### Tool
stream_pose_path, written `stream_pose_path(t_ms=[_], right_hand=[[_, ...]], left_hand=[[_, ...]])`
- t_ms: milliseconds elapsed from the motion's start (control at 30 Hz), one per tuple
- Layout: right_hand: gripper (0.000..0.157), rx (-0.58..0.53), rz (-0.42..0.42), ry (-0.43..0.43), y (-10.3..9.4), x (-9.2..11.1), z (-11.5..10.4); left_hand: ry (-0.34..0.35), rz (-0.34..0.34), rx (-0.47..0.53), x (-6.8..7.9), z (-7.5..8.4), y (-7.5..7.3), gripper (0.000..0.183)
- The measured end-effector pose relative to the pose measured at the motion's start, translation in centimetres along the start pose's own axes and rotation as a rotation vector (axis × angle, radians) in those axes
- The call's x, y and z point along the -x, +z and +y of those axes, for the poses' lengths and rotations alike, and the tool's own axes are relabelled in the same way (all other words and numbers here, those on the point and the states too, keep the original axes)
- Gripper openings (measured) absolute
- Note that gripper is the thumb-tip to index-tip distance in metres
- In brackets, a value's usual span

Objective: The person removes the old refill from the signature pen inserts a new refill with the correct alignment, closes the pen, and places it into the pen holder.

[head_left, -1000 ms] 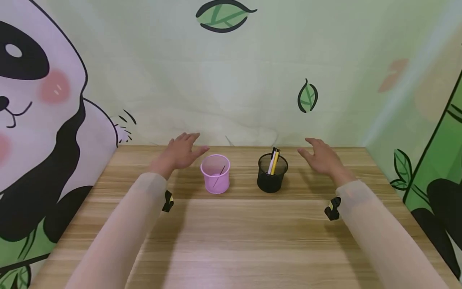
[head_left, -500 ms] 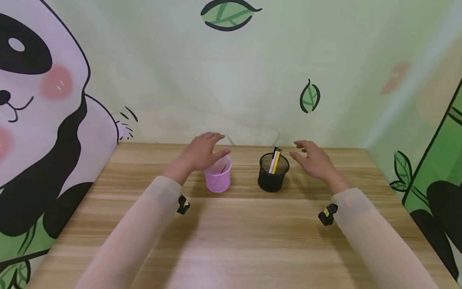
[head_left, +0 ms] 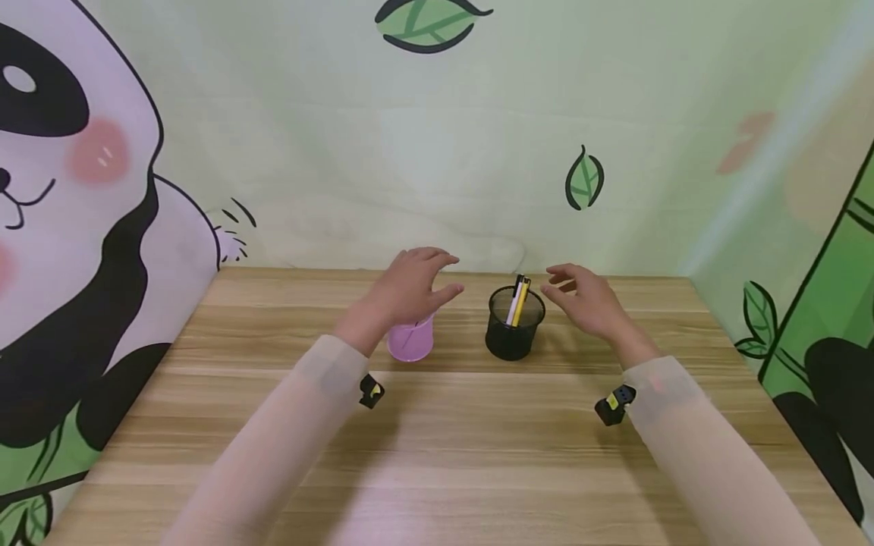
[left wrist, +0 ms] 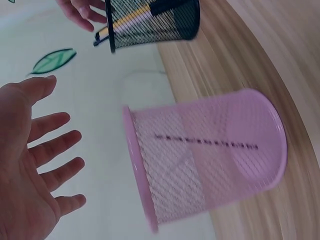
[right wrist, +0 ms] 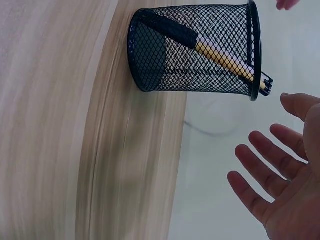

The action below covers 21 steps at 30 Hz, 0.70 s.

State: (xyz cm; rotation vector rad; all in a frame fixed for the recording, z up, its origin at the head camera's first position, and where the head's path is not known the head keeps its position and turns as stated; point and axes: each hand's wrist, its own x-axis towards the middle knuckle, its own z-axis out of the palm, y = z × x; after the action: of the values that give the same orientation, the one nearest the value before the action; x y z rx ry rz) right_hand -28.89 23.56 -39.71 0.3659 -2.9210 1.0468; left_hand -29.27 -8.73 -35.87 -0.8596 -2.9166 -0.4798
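A black mesh pen holder (head_left: 508, 343) stands on the wooden table with a yellow pen (head_left: 521, 305) and a white pen (head_left: 512, 306) leaning in it, both with dark ends. Left of it is a pink mesh pen holder (head_left: 411, 343); the left wrist view shows only a dark line across its mesh. My left hand (head_left: 413, 287) hovers above the pink holder, hiding its rim in the head view, fingers spread and touching nothing. Just right of the black holder, my right hand (head_left: 580, 298) is held in the air, fingers loosely bent, thumb near the pens and apart from them.
The wooden table (head_left: 464, 455) ends at a pale green cloth backdrop (head_left: 307, 136) with a printed panda (head_left: 116, 227) on the left and printed leaves. A small black device (head_left: 372, 390) sits at the left wrist, another black device (head_left: 614, 406) at the right.
My left hand has moved right, from beside the pink holder to over it. The right hand has drifted slightly left toward the black holder, its fingers bending a little more. Both holders stay put.
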Motion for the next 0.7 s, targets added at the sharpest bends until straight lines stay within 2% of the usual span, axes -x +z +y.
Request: stream_pose_path(t_ms=[200, 433, 700], right_hand=[[0.051, -0.009, 0.012, -0.002, 0.4, 0.0, 0.1], [0.047, -0.047, 0.013, -0.006, 0.8, -0.3, -0.5], [0.043, -0.088, 0.029, -0.005, 1.4, -0.5, -0.8]], left_hand=[[0.061, 0.007, 0.002, -0.9, 1.8, 0.7, 0.051], [0.048, -0.037, 0.047, -1.9, 3.5, 2.1, 0.048], [0.055, -0.019, 0.056, -3.1, 5.1, 4.1, 0.046]])
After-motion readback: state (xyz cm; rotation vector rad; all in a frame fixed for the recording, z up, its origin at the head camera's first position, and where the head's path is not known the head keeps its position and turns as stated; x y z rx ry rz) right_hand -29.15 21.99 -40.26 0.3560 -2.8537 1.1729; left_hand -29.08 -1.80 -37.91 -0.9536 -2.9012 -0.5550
